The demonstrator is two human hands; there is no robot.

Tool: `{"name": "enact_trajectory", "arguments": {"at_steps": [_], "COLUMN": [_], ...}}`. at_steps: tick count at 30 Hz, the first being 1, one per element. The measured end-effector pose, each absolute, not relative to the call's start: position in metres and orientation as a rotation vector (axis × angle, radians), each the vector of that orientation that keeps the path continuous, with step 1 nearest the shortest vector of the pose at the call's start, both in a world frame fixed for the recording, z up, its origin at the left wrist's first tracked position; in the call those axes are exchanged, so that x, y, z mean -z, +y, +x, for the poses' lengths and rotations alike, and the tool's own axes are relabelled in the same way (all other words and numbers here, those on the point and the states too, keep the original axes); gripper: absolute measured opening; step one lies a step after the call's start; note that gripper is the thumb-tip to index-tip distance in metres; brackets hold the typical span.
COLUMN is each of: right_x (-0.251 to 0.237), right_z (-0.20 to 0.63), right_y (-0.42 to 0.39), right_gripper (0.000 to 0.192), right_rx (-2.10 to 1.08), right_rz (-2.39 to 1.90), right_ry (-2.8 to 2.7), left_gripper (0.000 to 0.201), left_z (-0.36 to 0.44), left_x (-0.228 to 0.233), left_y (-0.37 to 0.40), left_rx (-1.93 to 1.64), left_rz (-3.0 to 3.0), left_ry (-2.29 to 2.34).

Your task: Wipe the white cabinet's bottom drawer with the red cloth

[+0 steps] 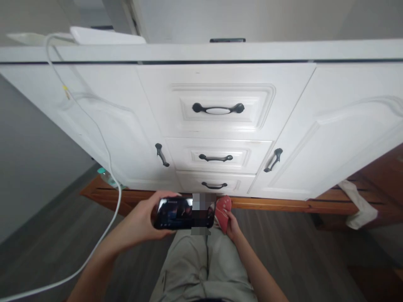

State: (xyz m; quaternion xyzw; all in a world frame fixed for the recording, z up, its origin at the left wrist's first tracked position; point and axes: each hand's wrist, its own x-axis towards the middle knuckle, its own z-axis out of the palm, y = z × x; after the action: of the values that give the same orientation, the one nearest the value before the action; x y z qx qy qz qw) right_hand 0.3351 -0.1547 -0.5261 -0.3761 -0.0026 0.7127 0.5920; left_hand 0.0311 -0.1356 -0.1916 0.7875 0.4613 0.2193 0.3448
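My left hand (146,218) is closed around the left end of a dark smartphone (176,214), held sideways with its lit screen facing up toward me. Part of the screen is blurred out. Just right of the phone, my right hand (232,227) has its fingers closed on a red fabric thing with white marks (223,209), which looks like a sock. The phone hides some of it, and I cannot tell whether a foot is inside. Both hands are above my lap, over grey-green trousers (204,264).
Ahead stands a white cabinet (179,77) with drawers, doors and dark handles. A white cable (103,138) hangs from its top down the left side. A bottle (107,178) with a green cap and a pale cloth (359,205) lie on the wooden ledge (270,204).
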Motion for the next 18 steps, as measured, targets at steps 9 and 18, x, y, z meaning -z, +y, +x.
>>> {"name": "enact_trajectory", "arguments": {"at_steps": [9, 18], "right_x": [0.529, 0.523], "right_z": [0.335, 0.34], "right_y": [-0.153, -0.157], "right_gripper": [0.027, 0.037], "right_rx": [-1.62, -1.638], "right_rz": [-0.84, -0.89], "right_ry": [0.048, 0.026], "left_gripper": [0.055, 0.067], "left_z": [-0.031, -0.02], "left_x": [0.316, 0.353], "left_y": [-0.19, -0.2], "left_rx": [0.204, 0.21], "left_rz": [1.62, 1.413], "left_ry": [1.103, 0.966]}}
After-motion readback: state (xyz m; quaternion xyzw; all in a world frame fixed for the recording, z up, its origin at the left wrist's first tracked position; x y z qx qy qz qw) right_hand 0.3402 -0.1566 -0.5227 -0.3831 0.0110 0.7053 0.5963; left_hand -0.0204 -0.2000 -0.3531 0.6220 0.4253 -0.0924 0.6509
